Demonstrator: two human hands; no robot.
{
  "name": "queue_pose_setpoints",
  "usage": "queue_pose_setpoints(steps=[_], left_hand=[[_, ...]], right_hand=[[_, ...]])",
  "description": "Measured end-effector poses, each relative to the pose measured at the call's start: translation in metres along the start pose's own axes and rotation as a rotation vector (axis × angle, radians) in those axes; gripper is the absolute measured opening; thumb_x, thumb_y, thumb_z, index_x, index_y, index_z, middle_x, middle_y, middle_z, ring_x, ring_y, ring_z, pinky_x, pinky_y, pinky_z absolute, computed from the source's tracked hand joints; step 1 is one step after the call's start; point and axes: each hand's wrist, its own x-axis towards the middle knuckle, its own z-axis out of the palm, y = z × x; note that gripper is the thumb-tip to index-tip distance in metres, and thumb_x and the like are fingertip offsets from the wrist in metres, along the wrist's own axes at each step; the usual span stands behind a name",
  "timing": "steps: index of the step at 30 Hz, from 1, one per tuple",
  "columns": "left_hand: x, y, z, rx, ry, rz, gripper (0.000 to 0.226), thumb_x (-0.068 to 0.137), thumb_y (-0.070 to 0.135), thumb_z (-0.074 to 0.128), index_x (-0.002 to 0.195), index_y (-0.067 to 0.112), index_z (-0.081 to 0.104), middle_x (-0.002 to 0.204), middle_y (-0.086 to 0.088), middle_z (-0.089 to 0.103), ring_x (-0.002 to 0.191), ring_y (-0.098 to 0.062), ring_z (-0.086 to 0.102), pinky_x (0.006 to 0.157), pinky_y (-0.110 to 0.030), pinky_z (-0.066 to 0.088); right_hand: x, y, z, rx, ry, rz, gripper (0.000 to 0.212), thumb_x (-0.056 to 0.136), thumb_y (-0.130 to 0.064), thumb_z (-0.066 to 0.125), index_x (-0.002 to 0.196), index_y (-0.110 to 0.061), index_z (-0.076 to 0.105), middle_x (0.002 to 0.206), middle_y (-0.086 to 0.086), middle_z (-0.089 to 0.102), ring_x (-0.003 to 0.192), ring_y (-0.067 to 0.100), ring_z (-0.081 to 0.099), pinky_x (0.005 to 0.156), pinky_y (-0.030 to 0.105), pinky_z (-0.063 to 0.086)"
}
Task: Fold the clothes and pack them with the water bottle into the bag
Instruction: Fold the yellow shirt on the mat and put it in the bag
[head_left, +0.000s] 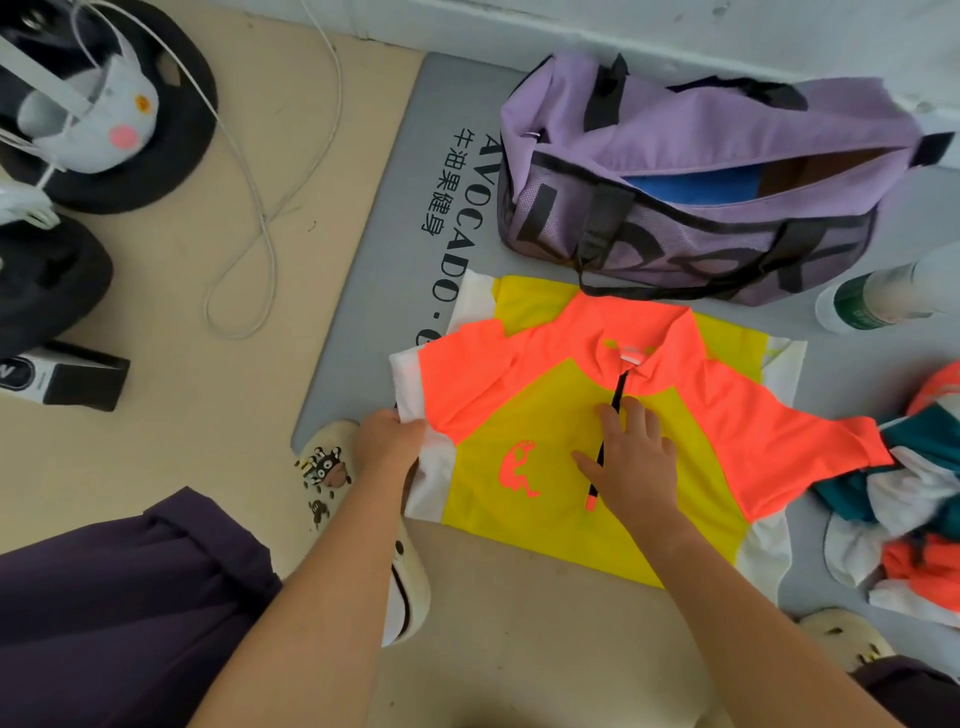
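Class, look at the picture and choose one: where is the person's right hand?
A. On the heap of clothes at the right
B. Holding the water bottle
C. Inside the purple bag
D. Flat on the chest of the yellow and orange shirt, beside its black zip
D: the right hand lies with fingers spread on the shirt next to the zip, while the bag, bottle and heap of clothes go untouched.
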Motion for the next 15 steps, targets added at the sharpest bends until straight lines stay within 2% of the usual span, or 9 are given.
queue_pose_setpoints(steps=[2,4,6,9,10,12,15], left_hand=[[-0.005,0.005,-0.003,-0.09,0.188,0.042,0.011,0.086,0.022,0.059,0.086,0.011,0.055,0.091,-0.009,0.062,0.079,-0.028,0.056,0.059,-0.032,0.039],[-0.005,0.021,-0.003,-0.143,0.306,0.252,0.017,0.082,0.021,0.063,0.092,0.011,0.055,0.101,-0.009,0.059,0.092,-0.029,0.055,0.07,-0.036,0.043],[0.001,0.045,-0.003,-0.024,0.25,0.479,0.036,0.079,0.029,0.07,0.108,0.012,0.059,0.114,-0.008,0.057,0.107,-0.028,0.052,0.087,-0.04,0.044],[0.014,0.076,-0.002,0.235,0.108,0.598,0.071,0.071,0.05,0.076,0.129,0.018,0.051,0.128,-0.006,0.056,0.119,-0.028,0.052,0.098,-0.044,0.043],[0.02,0.081,-0.002,0.306,0.095,0.595,0.074,0.07,0.054,0.076,0.128,0.018,0.049,0.126,-0.005,0.058,0.117,-0.029,0.054,0.098,-0.044,0.042],[0.033,0.083,-0.003,0.37,0.034,0.547,0.065,0.072,0.056,0.075,0.118,0.017,0.053,0.114,-0.005,0.064,0.108,-0.029,0.06,0.092,-0.041,0.043],[0.048,0.072,-0.011,0.302,-0.09,0.519,0.037,0.082,0.049,0.072,0.084,0.013,0.062,0.081,-0.004,0.063,0.089,-0.03,0.064,0.069,-0.034,0.043]], right_hand=[[0.004,-0.003,-0.001,-0.053,0.035,-0.006,0.064,0.088,-0.058,0.055,0.138,-0.02,0.041,0.141,0.008,0.037,0.131,0.029,0.036,0.098,0.046,0.041],[0.01,-0.008,-0.003,-0.073,0.085,-0.035,0.068,0.086,-0.059,0.058,0.139,-0.018,0.042,0.143,0.013,0.038,0.133,0.031,0.036,0.1,0.049,0.039],[0.015,-0.013,-0.003,-0.051,0.067,-0.061,0.079,0.084,-0.06,0.06,0.147,-0.021,0.033,0.154,0.017,0.027,0.143,0.033,0.026,0.105,0.051,0.034],[0.018,-0.018,0.002,-0.063,-0.021,-0.067,0.092,0.081,-0.065,0.06,0.153,-0.026,0.016,0.161,0.014,0.006,0.15,0.033,0.007,0.11,0.05,0.031],[0.018,-0.018,0.003,-0.067,-0.027,-0.065,0.094,0.081,-0.064,0.061,0.153,-0.026,0.015,0.162,0.014,0.003,0.15,0.033,0.005,0.11,0.049,0.032],[0.018,-0.02,0.004,-0.062,-0.03,-0.057,0.095,0.079,-0.063,0.062,0.153,-0.025,0.015,0.162,0.015,0.002,0.15,0.034,0.003,0.11,0.049,0.034],[0.019,-0.022,0.007,-0.057,-0.032,-0.04,0.096,0.078,-0.062,0.064,0.152,-0.025,0.017,0.162,0.016,0.001,0.15,0.034,0.002,0.109,0.05,0.033]])
